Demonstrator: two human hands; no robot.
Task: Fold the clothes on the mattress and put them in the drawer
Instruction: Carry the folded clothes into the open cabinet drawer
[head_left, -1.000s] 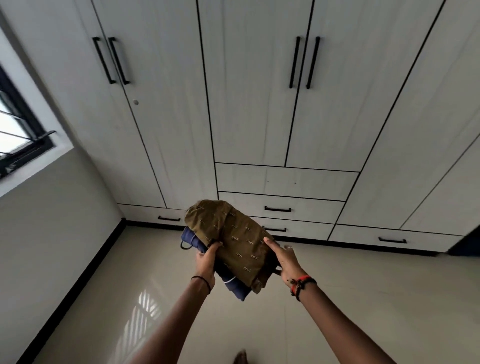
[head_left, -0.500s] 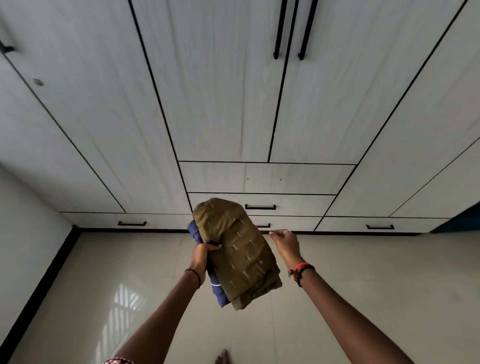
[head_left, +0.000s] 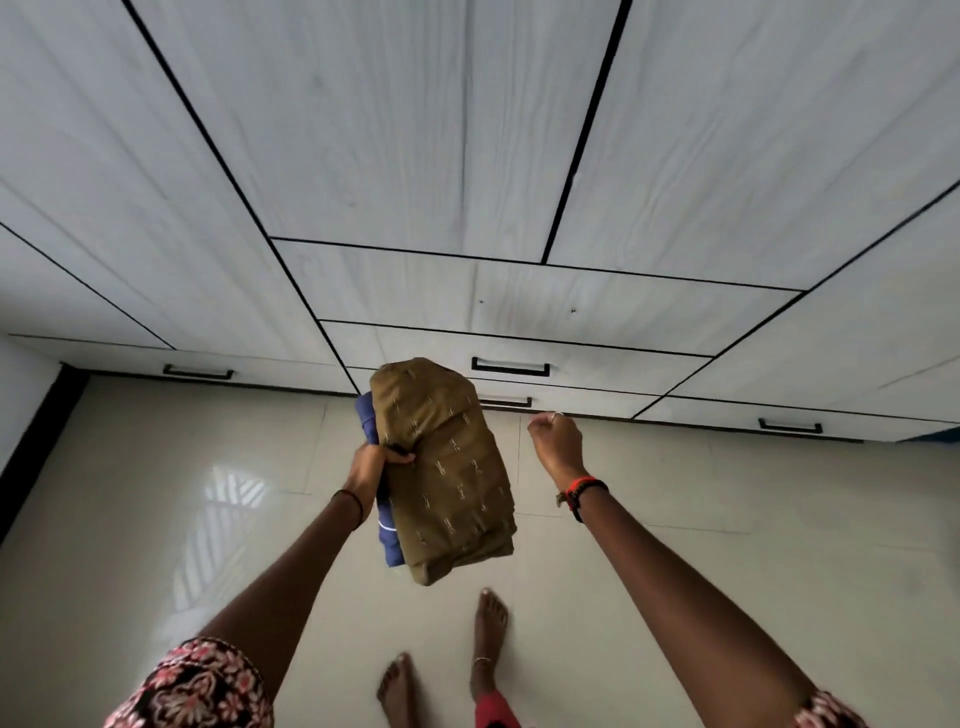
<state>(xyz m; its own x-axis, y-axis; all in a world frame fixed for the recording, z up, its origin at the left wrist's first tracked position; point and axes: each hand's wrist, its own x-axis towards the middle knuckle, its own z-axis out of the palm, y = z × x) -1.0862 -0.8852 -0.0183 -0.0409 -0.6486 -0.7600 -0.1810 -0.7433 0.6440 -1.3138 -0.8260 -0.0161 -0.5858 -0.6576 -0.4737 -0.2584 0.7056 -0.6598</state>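
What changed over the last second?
The right grip let go of the folded clothes and moved right, toward the drawer handles; the person stepped closer to the wardrobe. The left grip still holds them; the drawers remain closed.

The olive-brown folded garment is showing pale dash motifs above a blue garment, the sleeve is showing pink-red flowers on black, and the whitish wood-grain wardrobe is carrying black handles.
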